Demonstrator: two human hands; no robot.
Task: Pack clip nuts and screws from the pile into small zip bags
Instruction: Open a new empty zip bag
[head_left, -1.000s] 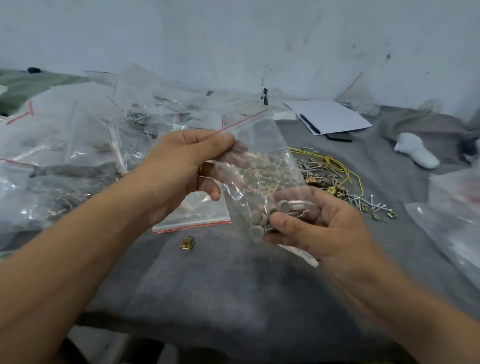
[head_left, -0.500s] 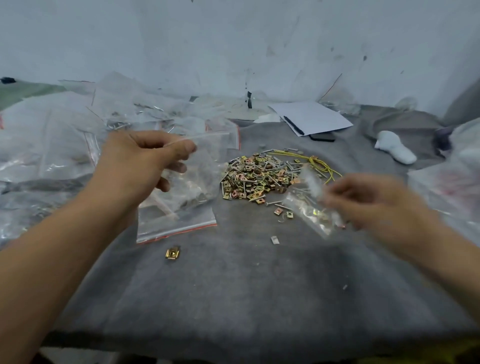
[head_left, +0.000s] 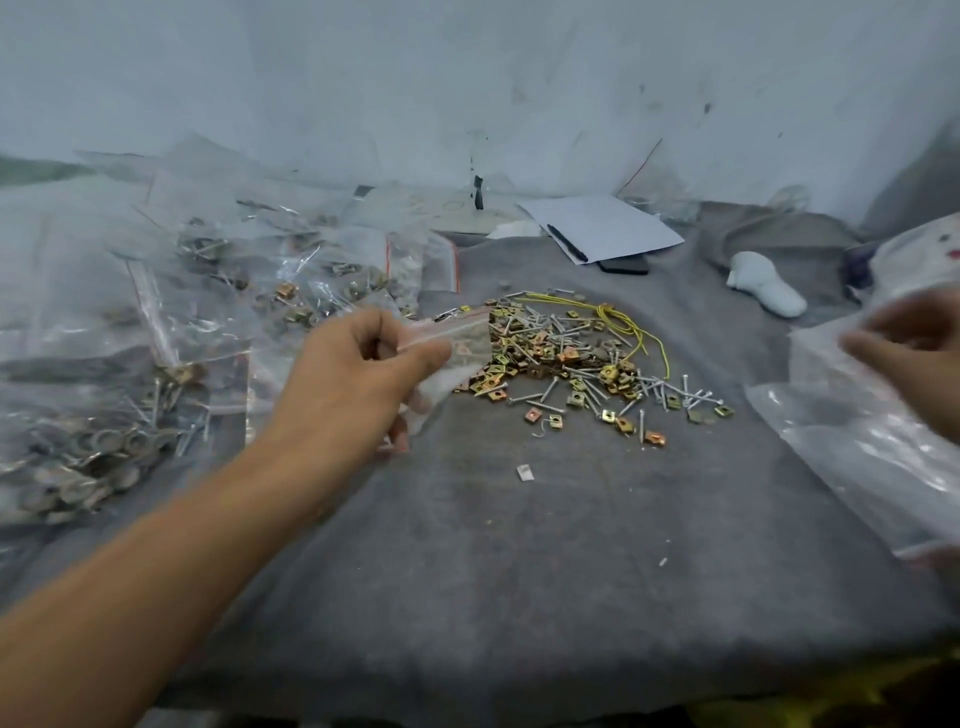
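The left hand (head_left: 358, 374) is at centre-left of the frame, above the grey cloth (head_left: 519, 561). Its thumb and curled fingers pinch the top edge of a small clear zip bag (head_left: 452, 353) with a red seal line; the bag hangs from the grip and appears empty, though blur limits certainty. The right hand (head_left: 914, 348) is at the right edge of the frame, blurred and partly cut off. Its fingers appear loosely spread over large clear plastic bags (head_left: 857, 441); whether it grips anything cannot be determined.

The pile (head_left: 566, 358) of brass-coloured clip nuts and silver screws lies on the cloth at centre frame, just right of the held bag and partly behind it. A yellow wire (head_left: 623, 322) loops over the pile's upper right portion. Stray clip nuts and screws are scattered toward lower right of the pile.

Filled bags (head_left: 182, 338) of hardware cover the left of the frame. A white sheet of paper (head_left: 608, 228) with a dark pen (head_left: 567, 244) on it lies at upper centre-right. A white object (head_left: 769, 286) lies near the upper right.
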